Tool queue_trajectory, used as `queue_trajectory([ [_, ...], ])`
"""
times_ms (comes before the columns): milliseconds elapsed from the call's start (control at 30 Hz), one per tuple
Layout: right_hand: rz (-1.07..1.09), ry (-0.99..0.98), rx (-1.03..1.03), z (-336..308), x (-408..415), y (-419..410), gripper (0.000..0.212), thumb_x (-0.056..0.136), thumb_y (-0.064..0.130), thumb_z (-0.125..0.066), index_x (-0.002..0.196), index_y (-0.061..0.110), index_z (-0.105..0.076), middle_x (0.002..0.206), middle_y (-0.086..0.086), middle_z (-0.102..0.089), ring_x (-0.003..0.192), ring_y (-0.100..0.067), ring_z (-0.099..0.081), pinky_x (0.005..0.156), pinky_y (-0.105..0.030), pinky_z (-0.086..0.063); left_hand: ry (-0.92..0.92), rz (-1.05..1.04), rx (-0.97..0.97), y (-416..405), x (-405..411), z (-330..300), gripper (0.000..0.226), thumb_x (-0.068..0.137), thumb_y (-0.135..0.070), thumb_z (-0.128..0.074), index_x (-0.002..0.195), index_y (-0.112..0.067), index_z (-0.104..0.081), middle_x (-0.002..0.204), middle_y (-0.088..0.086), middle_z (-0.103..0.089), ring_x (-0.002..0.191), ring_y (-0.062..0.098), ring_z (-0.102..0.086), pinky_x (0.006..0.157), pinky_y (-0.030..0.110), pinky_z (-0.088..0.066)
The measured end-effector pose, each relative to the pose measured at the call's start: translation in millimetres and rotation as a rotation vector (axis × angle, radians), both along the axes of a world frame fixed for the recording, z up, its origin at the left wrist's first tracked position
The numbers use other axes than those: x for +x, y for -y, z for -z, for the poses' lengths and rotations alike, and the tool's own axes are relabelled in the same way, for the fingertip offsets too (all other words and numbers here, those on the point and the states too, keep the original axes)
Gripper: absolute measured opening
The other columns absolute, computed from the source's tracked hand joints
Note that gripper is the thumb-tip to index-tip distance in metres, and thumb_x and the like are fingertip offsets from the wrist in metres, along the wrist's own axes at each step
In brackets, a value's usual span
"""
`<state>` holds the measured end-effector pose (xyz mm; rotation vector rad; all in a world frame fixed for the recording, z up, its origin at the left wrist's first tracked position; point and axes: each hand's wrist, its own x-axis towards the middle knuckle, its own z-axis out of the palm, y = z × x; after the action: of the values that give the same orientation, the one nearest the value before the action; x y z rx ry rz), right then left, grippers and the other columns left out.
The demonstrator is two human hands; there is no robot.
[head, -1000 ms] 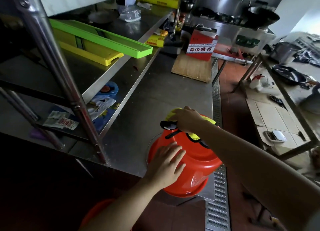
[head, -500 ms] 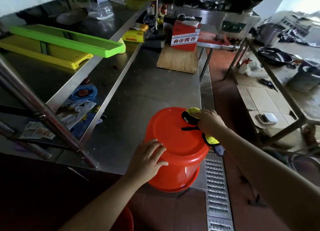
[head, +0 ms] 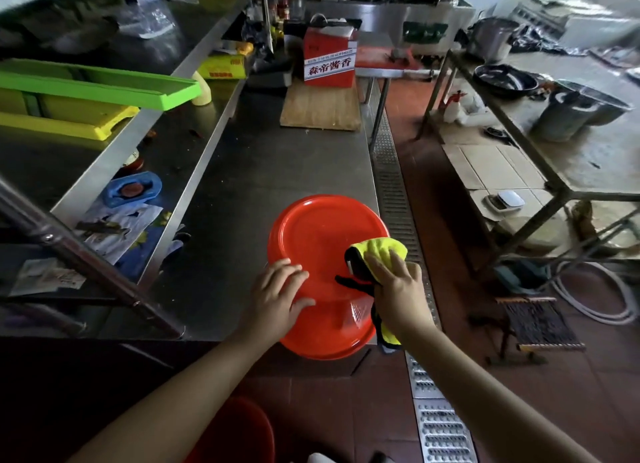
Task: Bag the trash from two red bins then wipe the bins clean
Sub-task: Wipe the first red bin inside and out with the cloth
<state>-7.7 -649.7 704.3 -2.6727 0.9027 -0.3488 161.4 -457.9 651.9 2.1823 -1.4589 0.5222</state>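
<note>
red box labelled 森帝酱香 way back, red bin flipped base-up on steel surface, left hand flat, loose grip, right hand clutching yellow cloth

2 bare forearms reach in from the bottom edge, with no sleeve, watch, ring or glove visible on either. The left hand and the right hand both end in short, plain, unpainted nails.
</note>
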Motion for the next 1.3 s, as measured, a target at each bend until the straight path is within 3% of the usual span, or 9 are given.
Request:
queue_trajectory([
  [167, 0.01, -0.018, -0.107, 5, -1, -38, 0.068, 0.081, 0.001, -0.063, 0.143, 0.027, -0.054, 0.149, -0.024, -0.045, 0.114, -0.052, -0.044, 0.096, -0.059, -0.044, -0.071, 0.025, 0.002, -1, 2, 8, 0.047, 0.091, -0.045, -0.059, 0.126, -0.015, -0.063, 0.129, 0.002, -0.058, 0.13, 0.024, -0.047, 0.113, 0.035, -0.029],
  [367, -0.032, -0.044, -0.11, -3, -2, -67, 0.066, 0.088, 0.002, -0.055, 0.147, 0.031, -0.049, 0.156, -0.019, -0.037, 0.119, -0.048, -0.04, 0.102, -0.055, -0.04, -0.222, 0.085, 0.032, -5, -2, -9, 0.053, 0.08, -0.01, -0.075, 0.131, -0.008, -0.061, 0.133, 0.008, -0.058, 0.13, 0.029, -0.046, 0.109, 0.046, -0.038],
  [467, -0.074, -0.039, -0.096, -7, -4, -80, 0.067, 0.09, 0.003, -0.054, 0.148, 0.035, -0.046, 0.159, -0.016, -0.033, 0.122, -0.047, -0.038, 0.105, -0.056, -0.038, -0.31, 0.155, 0.038, -16, 1, -20, 0.053, 0.085, -0.001, -0.07, 0.136, -0.006, -0.056, 0.145, 0.008, -0.049, 0.135, 0.028, -0.044, 0.109, 0.043, -0.041],
  [633, -0.15, 0.031, -0.08, -4, -7, -111, 0.068, 0.085, 0.003, -0.059, 0.145, 0.033, -0.052, 0.158, -0.015, -0.035, 0.117, -0.048, -0.044, 0.101, -0.058, -0.042, -0.268, 0.18, 0.08, -57, 12, -11, 0.057, 0.09, -0.007, -0.066, 0.144, -0.007, -0.046, 0.154, 0.007, -0.037, 0.139, 0.026, -0.039, 0.109, 0.036, -0.04],
  [733, -0.249, 0.018, -0.076, 3, 1, -136, 0.069, 0.083, 0.005, -0.057, 0.145, 0.033, -0.051, 0.159, -0.015, -0.035, 0.119, -0.049, -0.045, 0.098, -0.058, -0.044, -0.251, 0.086, 0.123, -86, 19, 4, 0.055, 0.086, -0.005, -0.067, 0.139, -0.009, -0.053, 0.148, 0.012, -0.045, 0.133, 0.03, -0.047, 0.104, 0.042, -0.046],
  [833, -0.328, -0.03, -0.072, 9, 16, -156, 0.067, 0.085, 0.011, -0.047, 0.149, 0.033, -0.045, 0.161, -0.014, -0.03, 0.121, -0.047, -0.043, 0.102, -0.056, -0.041, -0.232, 0.034, 0.096, -111, 29, 14, 0.041, 0.091, -0.02, -0.054, 0.132, -0.016, -0.055, 0.137, 0.007, -0.052, 0.119, 0.029, -0.055, 0.097, 0.038, -0.048],
  [967, -0.396, -0.027, -0.064, 20, 43, -176, 0.07, 0.082, 0.009, -0.059, 0.147, 0.032, -0.048, 0.158, -0.015, -0.036, 0.112, -0.044, -0.046, 0.097, -0.056, -0.046, -0.194, -0.014, 0.081, -143, 45, 26, 0.033, 0.092, -0.02, -0.052, 0.123, -0.012, -0.059, 0.125, 0.008, -0.057, 0.113, 0.03, -0.057, 0.098, 0.038, -0.046],
  [1167, -0.441, -0.215, 0.049, 44, 85, -189, 0.075, 0.09, 0.009, -0.048, 0.152, 0.044, -0.027, 0.163, -0.003, -0.015, 0.125, -0.038, -0.031, 0.107, -0.053, -0.037, -0.219, -0.15, 0.085, -182, 45, 38, 0.023, 0.098, -0.018, -0.049, 0.112, -0.009, -0.066, 0.111, 0.005, -0.06, 0.1, 0.026, -0.059, 0.088, 0.036, -0.048],
  [1300, -0.43, -0.33, 0.117, 61, 106, -188, 0.074, 0.091, 0.011, -0.048, 0.153, 0.046, -0.025, 0.163, 0.0, -0.012, 0.127, -0.039, -0.03, 0.107, -0.05, -0.037, -0.264, -0.261, 0.206, -200, 42, 48, 0.029, 0.093, -0.024, -0.056, 0.117, -0.012, -0.066, 0.117, 0.005, -0.064, 0.102, 0.024, -0.063, 0.089, 0.033, -0.05],
])
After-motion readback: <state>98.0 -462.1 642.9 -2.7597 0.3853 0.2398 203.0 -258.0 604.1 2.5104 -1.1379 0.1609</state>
